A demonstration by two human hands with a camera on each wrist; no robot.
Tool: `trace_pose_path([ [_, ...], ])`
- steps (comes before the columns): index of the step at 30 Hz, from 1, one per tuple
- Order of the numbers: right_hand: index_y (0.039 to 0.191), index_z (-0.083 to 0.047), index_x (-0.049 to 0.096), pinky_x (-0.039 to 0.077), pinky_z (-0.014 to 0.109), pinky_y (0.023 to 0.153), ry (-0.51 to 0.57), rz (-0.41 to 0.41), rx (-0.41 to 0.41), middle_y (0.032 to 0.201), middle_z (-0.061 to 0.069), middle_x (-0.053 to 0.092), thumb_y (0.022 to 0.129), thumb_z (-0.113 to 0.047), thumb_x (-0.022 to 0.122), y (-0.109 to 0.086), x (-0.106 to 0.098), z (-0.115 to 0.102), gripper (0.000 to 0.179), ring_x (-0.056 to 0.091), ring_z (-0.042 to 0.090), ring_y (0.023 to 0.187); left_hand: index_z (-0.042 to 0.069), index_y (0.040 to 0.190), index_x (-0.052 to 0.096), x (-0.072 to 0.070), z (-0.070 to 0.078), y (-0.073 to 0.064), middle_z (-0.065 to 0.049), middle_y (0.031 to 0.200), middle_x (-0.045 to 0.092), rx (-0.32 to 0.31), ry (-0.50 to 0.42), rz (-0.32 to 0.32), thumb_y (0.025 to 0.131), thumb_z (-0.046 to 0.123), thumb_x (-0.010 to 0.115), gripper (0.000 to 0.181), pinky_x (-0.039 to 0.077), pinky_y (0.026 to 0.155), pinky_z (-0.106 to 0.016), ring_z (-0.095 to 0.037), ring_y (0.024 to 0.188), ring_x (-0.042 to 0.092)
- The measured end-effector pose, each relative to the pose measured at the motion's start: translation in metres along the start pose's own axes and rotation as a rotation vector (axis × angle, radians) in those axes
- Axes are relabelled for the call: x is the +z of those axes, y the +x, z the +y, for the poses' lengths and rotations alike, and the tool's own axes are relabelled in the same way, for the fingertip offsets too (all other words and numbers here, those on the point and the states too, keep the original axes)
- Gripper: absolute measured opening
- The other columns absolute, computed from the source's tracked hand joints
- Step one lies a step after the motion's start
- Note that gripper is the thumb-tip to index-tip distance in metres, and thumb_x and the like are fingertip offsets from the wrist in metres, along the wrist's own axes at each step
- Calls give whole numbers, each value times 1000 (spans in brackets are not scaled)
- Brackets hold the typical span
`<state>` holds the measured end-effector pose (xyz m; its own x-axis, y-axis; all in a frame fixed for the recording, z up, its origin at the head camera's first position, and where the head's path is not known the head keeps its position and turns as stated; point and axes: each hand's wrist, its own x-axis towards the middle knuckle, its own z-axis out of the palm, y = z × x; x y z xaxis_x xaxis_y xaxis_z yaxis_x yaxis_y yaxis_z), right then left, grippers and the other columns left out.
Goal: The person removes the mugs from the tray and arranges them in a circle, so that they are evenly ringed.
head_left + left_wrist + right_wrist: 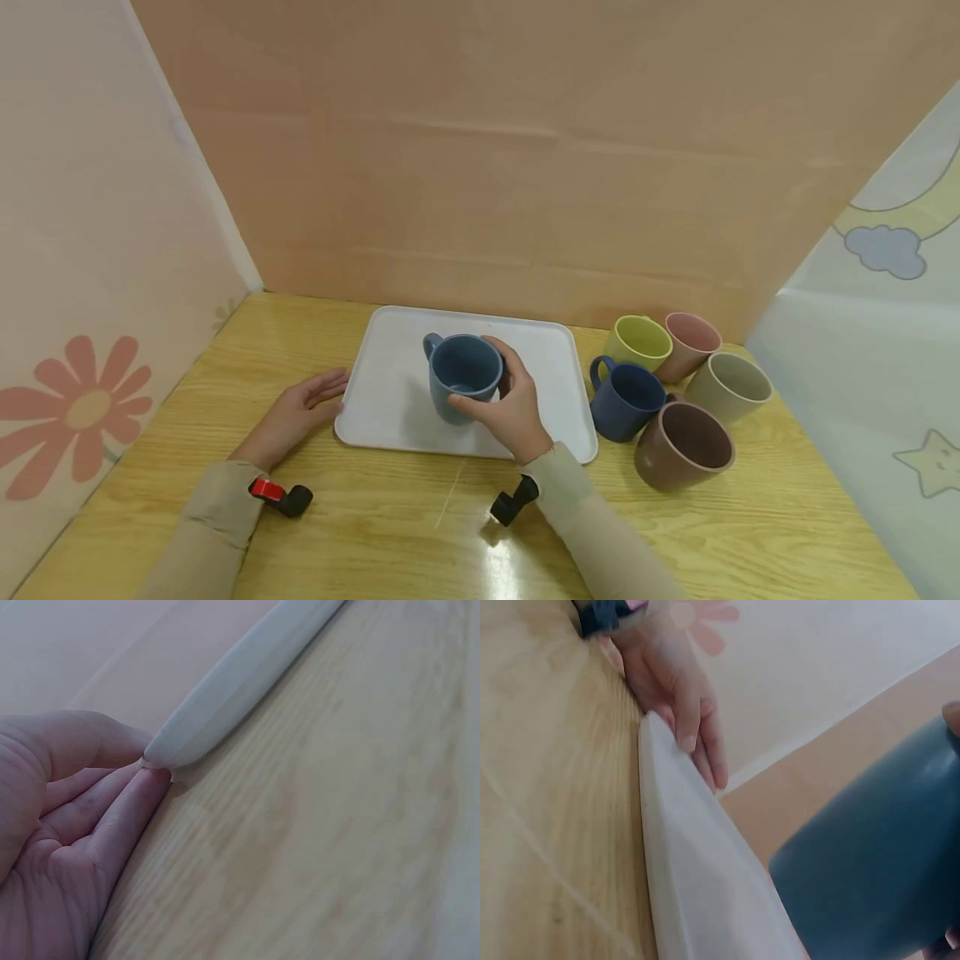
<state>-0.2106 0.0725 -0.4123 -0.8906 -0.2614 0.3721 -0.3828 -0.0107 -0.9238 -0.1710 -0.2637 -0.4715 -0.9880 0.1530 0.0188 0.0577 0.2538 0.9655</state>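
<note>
My right hand (510,408) grips a blue-grey mug (468,367), thumb on the near side and fingers round its right side. The mug is close over the white tray (390,400), its handle pointing away to the left. In the right wrist view, the smooth wall of the mug (877,847) fills the right side. At the tray's left edge is my left hand (296,417), its fingers fairly straight. The left wrist view has the thumb and fingertips touching the tray's corner (217,705).
Right of the tray, several mugs stand grouped: yellow-green (641,340), pink (692,337), dark blue (628,400), cream (727,387) and brown (682,446). The wooden table (390,533) meets an orange-brown back wall (480,167) and patterned side panels.
</note>
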Motion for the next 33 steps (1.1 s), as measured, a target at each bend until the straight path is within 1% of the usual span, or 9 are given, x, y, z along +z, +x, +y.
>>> trace_pose_path([
  [4,147,-4,47,45,32,108,60,28,-38,141,12,54,71,0,89,-17,-20,-13,87,53,25,127,-1,157,32,2,-1,1,-24,154,42,2,-9,-6,102,17,63,65,39,96,-7,-38,145,34],
  [7,146,-1,46,47,31,104,76,47,-61,139,16,55,71,7,86,-26,-37,-22,86,56,26,123,-1,157,32,2,-2,1,-24,154,42,0,-5,-1,102,17,63,65,39,96,-7,-38,145,35],
  [11,146,1,47,50,31,101,38,81,-66,136,15,57,69,15,82,-35,-60,-31,85,58,24,120,-1,157,32,1,-4,0,-24,154,42,-3,-3,7,102,18,64,66,39,96,-6,-38,145,35],
  [13,146,0,48,51,28,99,5,106,-41,135,11,58,70,16,80,-40,-71,-35,84,59,22,119,0,157,32,1,-4,0,-24,154,42,-3,-4,6,102,18,64,66,38,96,-6,-38,145,35],
  [18,146,0,48,51,24,97,-25,160,13,134,6,61,74,17,75,-55,-97,-47,79,60,17,119,1,157,33,0,-4,0,-23,154,43,-9,-1,5,102,20,65,67,38,96,-6,-37,145,35],
  [24,145,0,50,49,23,96,-44,200,-35,134,9,61,74,19,72,-68,-123,-58,76,59,18,119,1,157,33,0,-2,0,-23,155,42,-15,-6,0,102,19,64,66,38,96,-5,-37,146,34],
  [27,144,2,51,47,25,96,-21,224,-54,133,9,63,73,18,71,-72,-133,-61,75,58,19,118,1,157,33,0,-1,0,-23,155,42,-18,-8,-1,102,19,64,66,38,95,-5,-37,146,34],
  [30,143,2,51,47,26,97,45,236,-74,133,9,63,72,19,70,-76,-142,-65,75,58,20,119,0,157,32,1,-2,0,-23,155,42,-15,-12,-3,102,18,64,66,38,96,-6,-38,146,34],
  [33,144,7,49,48,28,97,116,221,-136,135,13,61,72,17,72,-79,-155,-67,77,57,22,120,0,157,32,2,-3,1,-24,155,42,-9,-18,-5,102,18,64,66,39,96,-6,-38,145,34],
])
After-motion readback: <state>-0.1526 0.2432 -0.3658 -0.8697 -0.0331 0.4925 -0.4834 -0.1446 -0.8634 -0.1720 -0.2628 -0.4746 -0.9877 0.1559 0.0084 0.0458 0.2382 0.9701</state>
